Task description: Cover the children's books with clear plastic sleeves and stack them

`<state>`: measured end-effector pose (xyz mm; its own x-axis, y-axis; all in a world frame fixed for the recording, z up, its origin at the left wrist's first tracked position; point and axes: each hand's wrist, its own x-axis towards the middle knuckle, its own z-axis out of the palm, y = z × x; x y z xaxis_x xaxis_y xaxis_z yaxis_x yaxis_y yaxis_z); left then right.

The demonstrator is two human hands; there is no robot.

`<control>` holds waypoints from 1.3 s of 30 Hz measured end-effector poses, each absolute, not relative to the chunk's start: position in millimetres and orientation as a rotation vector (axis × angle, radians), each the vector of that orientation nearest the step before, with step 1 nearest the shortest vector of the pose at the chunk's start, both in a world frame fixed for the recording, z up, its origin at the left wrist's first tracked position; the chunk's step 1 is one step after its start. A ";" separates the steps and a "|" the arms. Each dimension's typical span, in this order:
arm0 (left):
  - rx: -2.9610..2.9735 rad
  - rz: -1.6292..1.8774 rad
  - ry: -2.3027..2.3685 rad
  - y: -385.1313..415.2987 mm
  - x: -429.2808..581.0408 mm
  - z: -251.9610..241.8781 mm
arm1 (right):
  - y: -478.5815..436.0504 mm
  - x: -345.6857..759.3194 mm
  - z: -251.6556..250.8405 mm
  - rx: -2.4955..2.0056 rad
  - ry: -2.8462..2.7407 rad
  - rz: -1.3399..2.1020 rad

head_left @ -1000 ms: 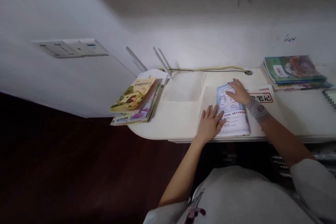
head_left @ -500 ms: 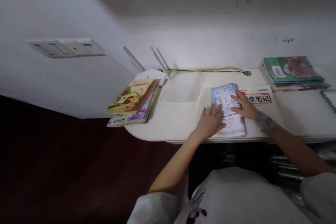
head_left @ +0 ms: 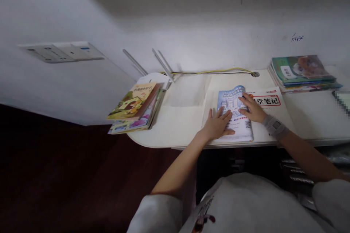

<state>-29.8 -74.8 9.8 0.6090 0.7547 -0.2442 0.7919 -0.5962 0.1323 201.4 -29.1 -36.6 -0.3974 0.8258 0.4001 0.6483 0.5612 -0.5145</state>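
A blue and white printed flap (head_left: pixel 232 96) lies folded over the left part of a white book cover with large black characters in a red frame (head_left: pixel 269 101). Whether the flap is joined to that book I cannot tell. My left hand (head_left: pixel 217 126) rests on the flap's lower left with its fingers spread. Across the flap's right edge lies my right hand (head_left: pixel 253 109), fingers apart and a grey band on its wrist. A sheet of clear film or pale paper (head_left: pixel 188 91) is spread on the desk to the left of the book.
A stack of picture books (head_left: pixel 132 103) overhangs the rounded left end of the white desk (head_left: pixel 166 131), in front of a white router (head_left: pixel 155 78) with upright antennas. Another book stack (head_left: pixel 302 71) stands at the back right. A yellow cable (head_left: pixel 213 70) runs along the wall.
The whole view has shifted slightly. My hands stay on the flap in nearly the same places, with only small finger movements.
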 end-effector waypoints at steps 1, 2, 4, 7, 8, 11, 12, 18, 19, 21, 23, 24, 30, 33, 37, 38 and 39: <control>2.606 -0.247 1.293 -76.3 -32.8 11.5 | -29.3 201.6 -36.8 -1.173 -2.188 0.362; 2.600 -0.257 1.312 -77.5 -35.8 13.4 | -29.5 201.8 -37.0 -1.171 -2.211 0.355; 2.580 -0.283 1.352 -78.6 -41.2 17.0 | -30.4 201.9 -36.5 -1.167 -2.258 0.334; 2.574 -0.308 1.379 -78.8 -45.4 20.1 | -32.7 200.9 -33.9 -1.183 -2.338 0.290; 2.586 -0.309 1.380 -79.3 -45.6 20.2 | -33.8 200.1 -32.6 -1.196 -2.372 0.271; 2.615 -0.262 1.396 -83.9 -43.5 18.3 | -38.0 196.2 -28.9 -1.250 -2.492 0.205; 2.609 -0.227 1.410 -86.1 -42.4 17.3 | -39.5 194.5 -28.0 -1.265 -2.531 0.184; 2.495 -0.025 1.664 -93.5 -43.1 10.2 | -44.2 185.1 -29.6 -1.278 -2.612 0.139; 2.464 -0.013 1.730 -93.0 -45.3 8.8 | -44.1 184.1 -30.4 -1.269 -2.612 0.145; 2.394 0.009 1.862 -91.6 -50.9 6.3 | -43.5 182.6 -32.1 -1.252 -2.610 0.165; 2.336 0.037 1.987 -90.6 -57.3 5.2 | -42.8 181.9 -33.5 -1.244 -2.599 0.193; 2.311 0.046 2.044 -90.4 -60.5 5.5 | -42.4 181.8 -34.0 -1.240 -2.592 0.205; 2.108 -0.026 2.185 -90.2 -72.8 17.8 | -40.4 184.1 -32.3 -1.257 -2.594 0.241; 2.123 -0.018 2.144 -88.8 -70.1 21.1 | -40.1 183.9 -30.1 -1.285 -2.615 0.236; 2.042 0.071 2.106 -82.7 -66.5 16.3 | -48.4 176.4 -31.6 -1.321 -2.617 0.193; 1.995 0.125 2.093 -80.4 -67.3 14.5 | -53.1 173.3 -32.5 -1.335 -2.596 0.171; 1.946 0.186 2.069 -78.2 -68.7 13.0 | -58.9 169.9 -33.2 -1.346 -2.570 0.149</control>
<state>-68.7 -78.2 13.0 -0.0419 0.9914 -0.1243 0.9534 0.0769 0.2917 169.9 -58.9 -33.2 -0.5487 0.8203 0.1610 0.7963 0.5716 -0.1981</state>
